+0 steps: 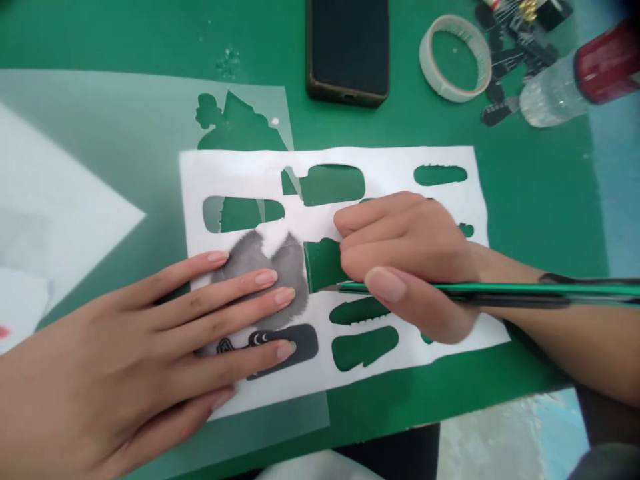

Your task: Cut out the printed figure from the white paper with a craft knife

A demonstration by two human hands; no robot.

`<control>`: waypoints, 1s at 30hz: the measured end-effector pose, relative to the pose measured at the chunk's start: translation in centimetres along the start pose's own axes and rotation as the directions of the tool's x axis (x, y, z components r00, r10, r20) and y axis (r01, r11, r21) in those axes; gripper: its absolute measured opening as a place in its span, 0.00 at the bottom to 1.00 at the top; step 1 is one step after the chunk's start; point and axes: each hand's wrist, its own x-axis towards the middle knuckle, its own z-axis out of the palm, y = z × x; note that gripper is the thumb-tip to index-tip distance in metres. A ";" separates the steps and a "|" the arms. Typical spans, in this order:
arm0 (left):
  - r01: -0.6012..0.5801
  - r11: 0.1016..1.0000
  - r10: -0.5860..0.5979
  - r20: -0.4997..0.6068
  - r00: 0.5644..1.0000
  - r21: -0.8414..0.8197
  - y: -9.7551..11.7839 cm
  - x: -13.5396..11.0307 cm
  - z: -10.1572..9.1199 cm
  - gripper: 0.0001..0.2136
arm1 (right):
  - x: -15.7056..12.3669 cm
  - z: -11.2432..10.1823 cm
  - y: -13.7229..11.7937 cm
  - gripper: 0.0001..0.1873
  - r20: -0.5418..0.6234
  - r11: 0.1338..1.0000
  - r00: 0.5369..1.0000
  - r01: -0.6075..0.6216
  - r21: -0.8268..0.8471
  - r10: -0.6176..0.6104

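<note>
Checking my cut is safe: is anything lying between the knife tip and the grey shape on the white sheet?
Nothing lies between them. The knife in the right hand has its tip near the grey shape, but left hand fingertips rest on that shape, close by.

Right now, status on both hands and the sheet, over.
Left hand flat, pressing white sheet over grey print. Right hand shut on green knife, tip on sheet beside that print. Phone, tape roll beyond sheet's far edge.
</note>
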 end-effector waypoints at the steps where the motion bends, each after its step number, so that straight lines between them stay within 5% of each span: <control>1: -0.037 0.999 0.037 0.001 0.999 0.031 0.0 0.1 -0.1 0.26 | -0.1 0.0 0.1 0.26 -0.003 1.000 1.000 0.016 -0.007 -0.016; 6: -0.111 0.991 0.113 -0.022 0.993 0.076 -0.6 0.5 -0.3 0.27 | -0.7 0.6 0.7 0.25 -0.022 0.988 1.000 0.010 -0.155 -0.013; 10: -0.164 0.986 0.165 -0.077 0.983 0.026 -1.1 0.6 -0.1 0.27 | -1.3 1.7 0.9 0.20 -0.215 0.962 0.977 -0.044 -0.268 -0.016; 16: -0.182 0.975 0.191 -0.058 0.980 0.124 -1.1 0.5 0.0 0.27 | -1.2 2.8 0.9 0.16 -0.467 0.854 0.877 -0.158 -0.495 -0.109; 20: -0.146 0.985 0.153 -0.075 0.985 0.098 -1.2 0.4 0.2 0.26 | -1.5 2.8 0.8 0.16 -0.473 0.817 0.871 -0.175 -0.549 -0.131; 25: -0.238 0.954 0.250 -0.049 0.967 0.180 -1.6 0.5 0.0 0.28 | -1.9 2.4 1.0 0.23 -0.433 0.801 0.885 -0.129 -0.585 -0.174; 30: -0.166 0.973 0.176 -0.051 0.983 0.161 -1.0 0.6 -0.2 0.25 | -1.8 2.1 1.0 0.21 -0.425 0.815 0.887 -0.107 -0.569 -0.180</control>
